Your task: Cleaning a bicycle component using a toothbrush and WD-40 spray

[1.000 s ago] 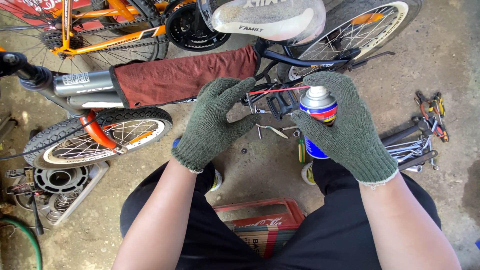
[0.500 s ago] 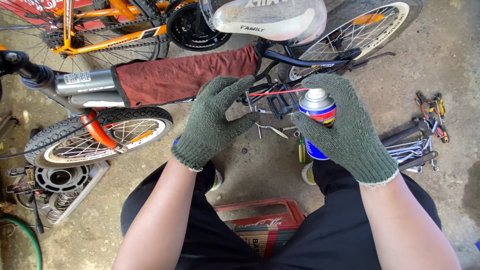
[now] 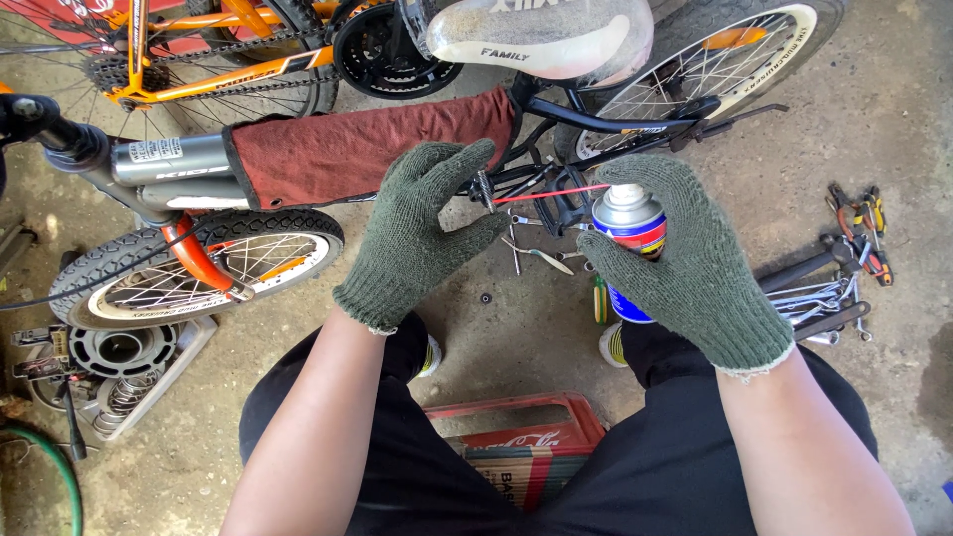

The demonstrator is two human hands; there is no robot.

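The right hand [image 3: 685,258], in a green knit glove, is wrapped round a blue spray can [image 3: 628,233] w/ silver top, held upright approx. centre-right of the view, in front of the bike frame. A thin red straw [image 3: 551,193] runs from the can's nozzle leftward to the left hand. The left hand [image 3: 422,233], gloved alike, is narrowed, thumb and fingers pinching near the straw's far end, close to the black frame tubes [image 3: 596,121]; whether it touches the straw or the frame cannot be told.

The small bike lies across the view: silver head tube [image 3: 169,159] at left, dark red cloth [image 3: 367,149] wrapped over the top tube, white saddle [image 3: 541,35] above, front wheel [image 3: 189,263] lower left. An orange bike [image 3: 218,60] stands behind.

Containers: a red plastic crate [image 3: 516,437] sits beneath the person, between the legs; contents not visible. A grey tray [image 3: 149,367] on the floor at left holds a round finned metal part and a coil spring. Spanners and pliers [image 3: 844,268] lie loose on the concrete floor at right.
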